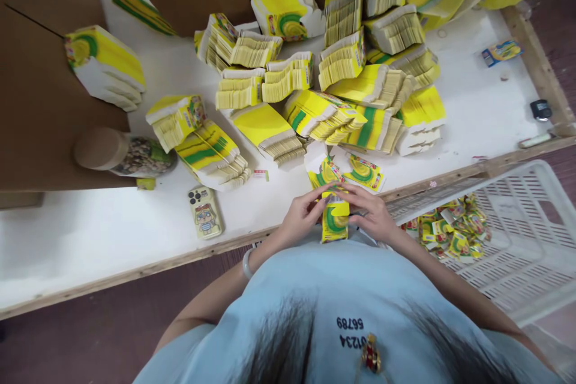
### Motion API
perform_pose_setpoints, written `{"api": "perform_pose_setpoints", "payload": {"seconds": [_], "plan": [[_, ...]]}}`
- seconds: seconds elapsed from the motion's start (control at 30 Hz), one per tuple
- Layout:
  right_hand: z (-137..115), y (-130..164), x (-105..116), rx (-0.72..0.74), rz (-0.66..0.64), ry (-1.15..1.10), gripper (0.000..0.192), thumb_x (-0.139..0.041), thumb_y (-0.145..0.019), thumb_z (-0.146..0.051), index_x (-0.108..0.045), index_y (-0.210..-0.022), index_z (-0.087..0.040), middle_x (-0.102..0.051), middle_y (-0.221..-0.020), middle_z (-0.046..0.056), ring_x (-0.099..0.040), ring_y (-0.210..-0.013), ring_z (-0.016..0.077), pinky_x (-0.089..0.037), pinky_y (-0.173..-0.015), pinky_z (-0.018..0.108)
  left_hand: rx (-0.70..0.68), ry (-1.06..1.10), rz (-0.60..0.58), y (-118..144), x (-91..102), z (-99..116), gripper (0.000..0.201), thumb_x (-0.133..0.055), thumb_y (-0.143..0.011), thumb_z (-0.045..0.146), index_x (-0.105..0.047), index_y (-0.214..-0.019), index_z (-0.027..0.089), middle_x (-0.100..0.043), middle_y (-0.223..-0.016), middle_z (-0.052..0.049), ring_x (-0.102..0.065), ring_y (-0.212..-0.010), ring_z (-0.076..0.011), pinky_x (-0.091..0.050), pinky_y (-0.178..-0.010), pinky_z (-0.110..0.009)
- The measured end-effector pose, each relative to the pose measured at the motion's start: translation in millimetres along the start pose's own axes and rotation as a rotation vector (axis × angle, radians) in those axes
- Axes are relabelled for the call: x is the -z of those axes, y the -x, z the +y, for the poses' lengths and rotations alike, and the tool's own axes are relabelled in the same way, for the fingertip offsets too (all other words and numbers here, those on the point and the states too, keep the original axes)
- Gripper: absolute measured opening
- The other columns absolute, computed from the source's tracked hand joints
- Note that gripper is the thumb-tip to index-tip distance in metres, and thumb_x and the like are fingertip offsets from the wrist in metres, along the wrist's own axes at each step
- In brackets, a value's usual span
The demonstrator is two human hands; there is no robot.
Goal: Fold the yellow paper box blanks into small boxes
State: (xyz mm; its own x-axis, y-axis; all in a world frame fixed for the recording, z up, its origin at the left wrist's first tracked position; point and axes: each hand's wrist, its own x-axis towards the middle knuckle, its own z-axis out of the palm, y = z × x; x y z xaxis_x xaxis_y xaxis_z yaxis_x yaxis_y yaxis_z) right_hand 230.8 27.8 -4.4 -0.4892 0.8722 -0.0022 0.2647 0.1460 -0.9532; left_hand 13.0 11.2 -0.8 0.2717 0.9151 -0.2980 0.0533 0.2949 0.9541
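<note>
At the table's front edge, right by my body, a small yellow and green carton (335,223) is between my two hands. My left hand (302,213) grips its left side, with thumb and fingertips near the upper end. From the other side, the fingers of my right hand (371,213) reach across the top, and the thumb lies along the right edge. A barcode shows on the carton between the fingertips. Just beyond lie a carton blank (324,173) and another printed carton piece (363,173) on the white tabletop.
Stacks of flat yellow cartons (310,114) cover the middle of the table (486,111). A phone (205,212) and a lidded jar (135,153) are at left, near a brown cardboard box (40,84). At right, a white plastic basket (517,216) holds small yellow packs (454,231).
</note>
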Motion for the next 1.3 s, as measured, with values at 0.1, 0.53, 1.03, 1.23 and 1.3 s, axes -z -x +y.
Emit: {"api": "perform_pose_setpoints", "payload": {"seconds": [0.1, 0.53, 1.03, 1.23, 1.3], "plan": [[-12, 0, -7, -0.244, -0.04, -0.26, 0.059, -0.07, -0.09, -0.042, -0.056, -0.144, -0.025, -0.078, -0.109, 0.008, -0.077, -0.095, 0.0227, -0.066, -0.078, 0.037, 0.029, -0.029, 0.02, -2, 0.7, -1, 0.061, -0.059, -0.093, 0.059, -0.069, -0.13, 0.012, -0.066, -0.07, -0.002, -0.049, -0.055, -0.0096, -0.044, -0.052, -0.021], [-20, -11, 8, -0.304, -0.254, -0.499, 0.063, -0.071, -0.089, -0.039, -0.054, -0.148, -0.026, -0.071, -0.133, 0.009, -0.072, -0.115, 0.0209, -0.061, -0.097, 0.039, 0.004, -0.084, -0.073, 5, 3.7, 5, 0.053, -0.053, -0.099, 0.048, -0.062, -0.139, 0.014, -0.063, -0.068, 0.001, -0.053, -0.054, -0.0108, -0.048, -0.052, -0.022], [-11, 2, -2, -0.346, -0.054, -0.435, 0.054, -0.061, -0.095, -0.052, -0.06, -0.143, -0.027, -0.079, -0.097, 0.003, -0.074, -0.078, 0.0183, -0.065, -0.072, 0.035, -0.196, -0.502, -0.186, -12, 28.0, 20, 0.046, -0.034, -0.107, 0.035, -0.056, -0.142, 0.017, -0.074, -0.11, -0.011, -0.07, -0.092, -0.0211, -0.057, -0.086, -0.034], [-14, 50, 100, -0.647, 0.263, 0.536, 0.056, -0.048, -0.1, -0.047, -0.056, -0.146, -0.017, -0.076, -0.091, 0.015, -0.073, -0.076, 0.029, -0.06, -0.075, 0.046, -0.177, -1.136, 0.41, -85, 51.9, 19, 0.053, -0.06, -0.094, 0.059, -0.064, -0.117, 0.012, -0.07, -0.113, -0.019, -0.063, -0.113, -0.035, -0.049, -0.095, -0.044], [-18, 75, 128, -0.88, 0.27, 0.969, 0.062, -0.043, -0.1, -0.044, -0.049, -0.151, -0.009, -0.074, -0.097, 0.025, -0.073, -0.085, 0.0404, -0.056, -0.078, 0.057, -0.134, -1.248, 0.334, -104, 52.3, 18, 0.043, -0.058, -0.096, 0.055, -0.069, -0.104, 0.014, -0.072, -0.105, -0.018, -0.065, -0.109, -0.0352, -0.049, -0.089, -0.042]]}}
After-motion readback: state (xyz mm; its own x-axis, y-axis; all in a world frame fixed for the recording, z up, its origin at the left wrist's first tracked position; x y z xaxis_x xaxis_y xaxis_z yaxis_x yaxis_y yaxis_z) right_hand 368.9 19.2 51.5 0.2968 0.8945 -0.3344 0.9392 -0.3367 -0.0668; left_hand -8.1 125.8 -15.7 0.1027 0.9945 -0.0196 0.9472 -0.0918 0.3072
